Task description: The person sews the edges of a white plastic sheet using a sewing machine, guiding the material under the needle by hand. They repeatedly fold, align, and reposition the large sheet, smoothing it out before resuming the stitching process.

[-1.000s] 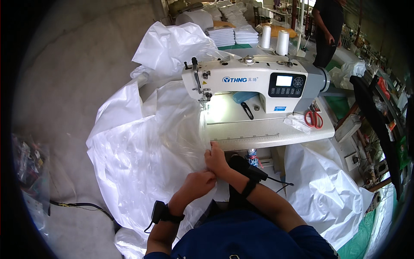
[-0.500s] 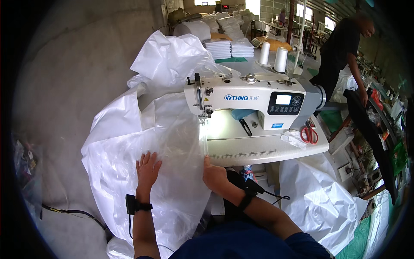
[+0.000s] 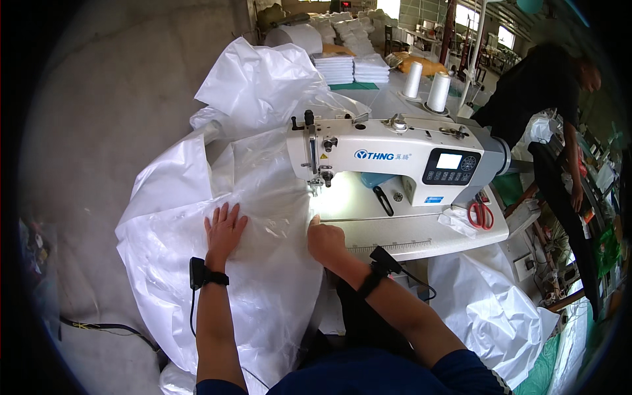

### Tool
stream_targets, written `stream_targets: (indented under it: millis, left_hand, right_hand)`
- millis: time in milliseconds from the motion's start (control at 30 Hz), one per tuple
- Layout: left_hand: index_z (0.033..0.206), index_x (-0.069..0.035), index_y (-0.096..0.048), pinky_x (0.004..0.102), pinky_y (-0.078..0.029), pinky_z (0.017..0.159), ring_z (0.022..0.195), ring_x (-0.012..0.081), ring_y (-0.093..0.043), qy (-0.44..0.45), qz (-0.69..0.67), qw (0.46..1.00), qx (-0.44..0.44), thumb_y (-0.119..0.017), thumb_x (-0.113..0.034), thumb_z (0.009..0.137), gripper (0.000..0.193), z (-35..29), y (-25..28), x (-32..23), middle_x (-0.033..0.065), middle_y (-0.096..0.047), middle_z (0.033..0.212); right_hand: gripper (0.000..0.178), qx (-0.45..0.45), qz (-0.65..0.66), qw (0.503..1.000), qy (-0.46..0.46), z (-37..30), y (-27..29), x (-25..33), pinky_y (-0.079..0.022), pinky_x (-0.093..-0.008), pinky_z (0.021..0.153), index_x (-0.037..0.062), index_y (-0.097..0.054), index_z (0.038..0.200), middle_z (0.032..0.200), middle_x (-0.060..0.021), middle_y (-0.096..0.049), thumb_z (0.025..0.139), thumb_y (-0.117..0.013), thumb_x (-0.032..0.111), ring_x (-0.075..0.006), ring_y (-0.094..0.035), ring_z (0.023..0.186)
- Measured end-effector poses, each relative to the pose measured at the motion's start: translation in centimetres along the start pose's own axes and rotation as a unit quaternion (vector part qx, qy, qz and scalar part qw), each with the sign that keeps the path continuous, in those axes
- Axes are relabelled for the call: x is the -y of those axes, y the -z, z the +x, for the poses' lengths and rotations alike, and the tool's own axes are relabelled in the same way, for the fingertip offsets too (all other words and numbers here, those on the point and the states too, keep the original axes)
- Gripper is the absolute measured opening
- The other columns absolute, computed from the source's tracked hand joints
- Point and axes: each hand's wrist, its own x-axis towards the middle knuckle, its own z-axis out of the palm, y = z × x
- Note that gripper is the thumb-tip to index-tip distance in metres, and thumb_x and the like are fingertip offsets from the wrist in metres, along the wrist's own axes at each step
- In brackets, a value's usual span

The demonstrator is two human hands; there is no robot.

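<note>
A large, glossy white plastic sheet [image 3: 164,243] lies crumpled to the left of a white sewing machine [image 3: 388,146], its right edge running up to the lit presser foot [image 3: 317,187]. My left hand [image 3: 224,230] rests flat on this sheet with its fingers spread. Just in front of the presser foot, my right hand [image 3: 326,243] is closed, pinching the sheet's edge between thumb and index finger. The exact fingertip grip is partly hidden.
Red-handled scissors [image 3: 480,214] and black thread snips [image 3: 383,201] lie on the machine bed. Two white thread cones [image 3: 438,92] stand behind. More white sheeting [image 3: 487,309] hangs at the right. A person in black [image 3: 536,92] bends over at the far right.
Both my hands have moved forward, the right one bringing the sheet's edge closer to the presser foot. The person at the right has bent lower. My view has shifted slightly.
</note>
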Motion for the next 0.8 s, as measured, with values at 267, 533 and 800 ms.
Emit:
stream_targets:
  millis: [267,533,800]
  left_hand:
    - [0.135,-0.020,-0.046,0.0552,-0.012,0.109,0.135,0.0312,-0.029,0.007,0.009,1.000,-0.001,-0.043,-0.052,0.089,0.056,5.8,-1.6,0.5,0.0098,-0.038,0.144]
    - [0.134,-0.013,-0.046,0.0615,-0.018,0.105,0.132,0.0330,-0.033,0.037,0.097,0.994,0.023,-0.046,-0.047,0.090,0.056,6.3,0.0,-2.7,0.0107,-0.040,0.142]
    - [0.134,-0.015,-0.046,0.0623,-0.016,0.105,0.134,0.0376,-0.028,-0.007,0.004,1.000,0.007,-0.045,-0.051,0.090,0.057,-6.8,0.2,-6.8,0.0142,-0.035,0.144]
  right_hand:
    - [0.050,0.032,-0.036,0.999,-0.007,4.0,0.0,-1.0,-0.051,-0.0306,0.057,-0.0122,-0.044,0.125,0.076,-0.0110,-0.068,0.081,-0.056,0.008,-0.0220,-0.068,0.072]
    - [0.047,0.078,0.207,0.969,-0.113,-3.4,3.0,-0.8,-0.049,-0.0453,0.072,-0.0084,-0.044,0.116,0.088,-0.0175,-0.066,0.080,-0.059,0.018,-0.0361,-0.065,0.080]
    - [0.058,0.199,0.572,0.774,-0.186,-12.5,-3.5,2.3,-0.048,-0.0321,0.078,-0.0042,-0.050,0.117,0.097,-0.0145,-0.063,0.075,-0.072,0.030,-0.0221,-0.061,0.088]
